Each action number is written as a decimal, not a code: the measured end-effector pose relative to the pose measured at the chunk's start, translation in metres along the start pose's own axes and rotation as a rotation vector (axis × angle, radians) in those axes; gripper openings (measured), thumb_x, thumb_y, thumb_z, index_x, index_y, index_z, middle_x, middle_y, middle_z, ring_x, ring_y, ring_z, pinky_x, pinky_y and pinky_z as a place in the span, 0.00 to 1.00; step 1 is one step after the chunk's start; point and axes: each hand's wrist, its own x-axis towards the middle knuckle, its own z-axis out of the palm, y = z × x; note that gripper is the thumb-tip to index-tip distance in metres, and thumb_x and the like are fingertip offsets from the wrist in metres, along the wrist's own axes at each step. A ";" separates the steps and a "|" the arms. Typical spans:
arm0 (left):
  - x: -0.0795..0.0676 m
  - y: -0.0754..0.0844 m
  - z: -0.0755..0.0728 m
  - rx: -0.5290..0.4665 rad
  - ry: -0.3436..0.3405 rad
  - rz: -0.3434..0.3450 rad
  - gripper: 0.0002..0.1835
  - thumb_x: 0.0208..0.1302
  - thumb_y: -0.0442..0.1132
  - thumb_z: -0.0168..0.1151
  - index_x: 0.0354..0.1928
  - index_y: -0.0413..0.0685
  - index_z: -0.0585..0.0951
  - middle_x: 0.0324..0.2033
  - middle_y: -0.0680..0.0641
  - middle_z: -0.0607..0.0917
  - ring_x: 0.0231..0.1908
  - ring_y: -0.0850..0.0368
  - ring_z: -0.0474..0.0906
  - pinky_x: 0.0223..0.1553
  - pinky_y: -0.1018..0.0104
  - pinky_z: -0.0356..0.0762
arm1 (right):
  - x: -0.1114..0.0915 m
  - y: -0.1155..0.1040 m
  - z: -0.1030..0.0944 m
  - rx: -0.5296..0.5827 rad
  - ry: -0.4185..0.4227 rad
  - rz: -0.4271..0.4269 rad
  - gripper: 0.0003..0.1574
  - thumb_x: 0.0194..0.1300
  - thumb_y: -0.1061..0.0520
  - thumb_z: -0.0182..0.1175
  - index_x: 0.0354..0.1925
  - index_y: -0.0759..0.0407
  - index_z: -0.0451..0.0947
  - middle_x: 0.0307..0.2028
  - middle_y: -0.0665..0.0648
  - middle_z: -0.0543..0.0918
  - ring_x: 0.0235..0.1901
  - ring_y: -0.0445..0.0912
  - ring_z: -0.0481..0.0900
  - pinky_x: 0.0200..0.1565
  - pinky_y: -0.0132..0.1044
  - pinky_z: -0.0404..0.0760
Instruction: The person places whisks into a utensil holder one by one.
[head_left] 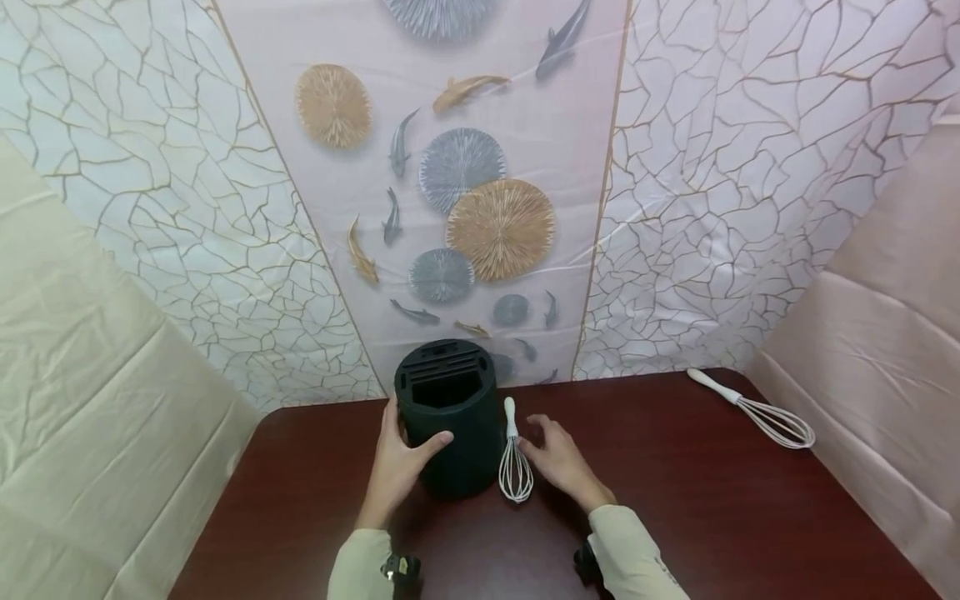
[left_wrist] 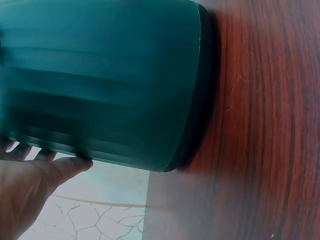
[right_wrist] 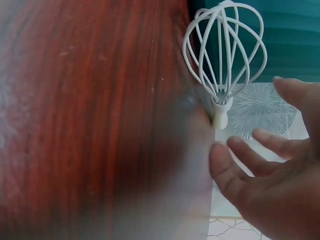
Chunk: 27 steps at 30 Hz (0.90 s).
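Note:
A dark green utensil holder, round with a slotted black top, stands upright on the table. My left hand grips its left side, thumb across the front and fingers round the far side; the left wrist view shows the holder's ribbed wall close up. Just right of the holder lies a white-handled whisk, its wire loops toward me. Beside that whisk, my right hand has its fingers spread and loosely bent. In the right wrist view a gap shows between the fingers and the whisk handle.
Another white whisk lies at the table's back right, wires toward the right edge. The dark red wooden table meets a patterned cloth backdrop behind, with beige cloth hanging on both sides.

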 end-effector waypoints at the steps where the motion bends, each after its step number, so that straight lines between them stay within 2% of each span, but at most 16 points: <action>1: 0.000 0.000 0.001 0.002 0.000 0.001 0.57 0.50 0.59 0.76 0.76 0.76 0.49 0.72 0.59 0.58 0.73 0.57 0.55 0.70 0.45 0.57 | -0.001 0.000 0.001 -0.003 -0.018 0.013 0.30 0.70 0.52 0.62 0.64 0.64 0.70 0.54 0.64 0.79 0.51 0.56 0.79 0.49 0.53 0.78; 5: 0.001 -0.001 0.003 -0.004 0.016 0.006 0.57 0.49 0.59 0.77 0.76 0.76 0.50 0.72 0.58 0.60 0.72 0.57 0.57 0.70 0.47 0.59 | -0.003 -0.001 0.005 0.016 -0.088 0.063 0.29 0.70 0.52 0.61 0.63 0.66 0.71 0.44 0.59 0.83 0.37 0.47 0.80 0.39 0.44 0.78; 7: 0.001 -0.002 0.003 0.003 0.028 0.005 0.57 0.49 0.59 0.77 0.76 0.77 0.50 0.71 0.59 0.61 0.72 0.57 0.58 0.70 0.48 0.59 | -0.003 -0.002 0.007 0.056 -0.119 0.088 0.28 0.71 0.53 0.59 0.63 0.68 0.71 0.39 0.57 0.84 0.27 0.46 0.78 0.31 0.40 0.77; 9: 0.001 -0.002 0.004 0.008 0.032 0.007 0.57 0.49 0.59 0.77 0.76 0.77 0.50 0.71 0.59 0.61 0.72 0.57 0.58 0.70 0.48 0.59 | -0.002 -0.003 0.009 0.105 -0.132 0.112 0.27 0.71 0.54 0.59 0.61 0.70 0.73 0.38 0.58 0.85 0.24 0.46 0.78 0.27 0.40 0.78; 12: 0.001 -0.003 0.004 0.015 0.030 0.005 0.58 0.48 0.59 0.77 0.76 0.76 0.49 0.72 0.59 0.60 0.72 0.56 0.58 0.70 0.48 0.59 | -0.003 -0.004 0.009 0.198 -0.141 0.171 0.25 0.71 0.56 0.59 0.59 0.71 0.74 0.41 0.61 0.85 0.25 0.49 0.81 0.25 0.42 0.82; 16: 0.001 -0.003 0.004 0.005 0.019 -0.016 0.58 0.48 0.59 0.78 0.76 0.76 0.49 0.73 0.58 0.59 0.73 0.55 0.56 0.70 0.46 0.57 | -0.008 -0.004 0.005 0.296 -0.122 0.236 0.23 0.69 0.59 0.60 0.57 0.71 0.75 0.45 0.62 0.83 0.33 0.52 0.83 0.28 0.45 0.83; 22: -0.005 0.020 0.000 -0.006 -0.010 -0.039 0.59 0.51 0.55 0.77 0.78 0.67 0.47 0.74 0.52 0.58 0.74 0.53 0.55 0.71 0.47 0.56 | -0.013 0.009 -0.012 0.325 -0.077 0.285 0.22 0.67 0.59 0.61 0.56 0.70 0.75 0.40 0.60 0.83 0.32 0.49 0.81 0.28 0.44 0.83; 24: -0.004 0.017 0.000 -0.007 -0.009 -0.038 0.59 0.51 0.55 0.77 0.78 0.67 0.47 0.74 0.53 0.57 0.74 0.53 0.54 0.71 0.47 0.55 | -0.014 0.015 -0.022 0.326 -0.069 0.294 0.22 0.67 0.60 0.61 0.56 0.71 0.75 0.39 0.60 0.83 0.32 0.49 0.81 0.28 0.44 0.83; 27: -0.001 0.003 0.003 -0.013 0.007 -0.017 0.58 0.51 0.56 0.77 0.77 0.73 0.47 0.74 0.56 0.57 0.74 0.54 0.54 0.71 0.46 0.55 | -0.018 0.027 -0.038 0.321 -0.064 0.299 0.24 0.67 0.60 0.61 0.58 0.72 0.74 0.40 0.60 0.83 0.33 0.50 0.80 0.29 0.44 0.83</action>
